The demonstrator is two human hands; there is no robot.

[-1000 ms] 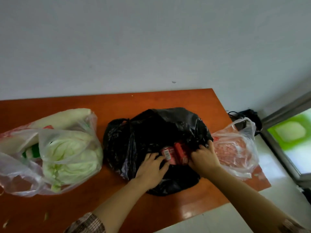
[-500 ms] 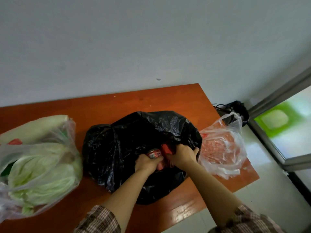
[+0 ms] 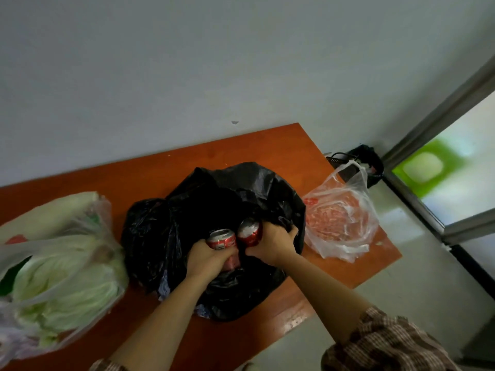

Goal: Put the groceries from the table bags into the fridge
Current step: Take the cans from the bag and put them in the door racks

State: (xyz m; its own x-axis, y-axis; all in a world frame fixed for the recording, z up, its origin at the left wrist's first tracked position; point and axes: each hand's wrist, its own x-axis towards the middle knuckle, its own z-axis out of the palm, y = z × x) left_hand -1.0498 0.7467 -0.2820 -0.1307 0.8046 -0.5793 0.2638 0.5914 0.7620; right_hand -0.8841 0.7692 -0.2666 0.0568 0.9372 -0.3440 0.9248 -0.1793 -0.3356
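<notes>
A black plastic bag (image 3: pixel 203 210) lies open in the middle of the orange-brown table (image 3: pixel 267 145). Two red drink cans stick out of its mouth, silver tops up. My left hand (image 3: pixel 207 259) grips the left can (image 3: pixel 221 238). My right hand (image 3: pixel 272 243) grips the right can (image 3: pixel 250 231), its fingers also against the bag's rim. A clear bag of red meat (image 3: pixel 338 219) lies to the right. At the left, a clear bag holds a pale green cabbage (image 3: pixel 67 269) and a white radish (image 3: pixel 53 212). No fridge is in view.
A white wall stands right behind the table. The table's right end and front edge are close to the bags, with pale floor beyond. A black bin or bag with cables (image 3: pixel 364 164) sits on the floor in the corner beside a grey door frame (image 3: pixel 434 121).
Both hands have closed round the two cans and raised them upright out of the black bag's mouth. The view has swung left and tilted, so the bags sit further right.
</notes>
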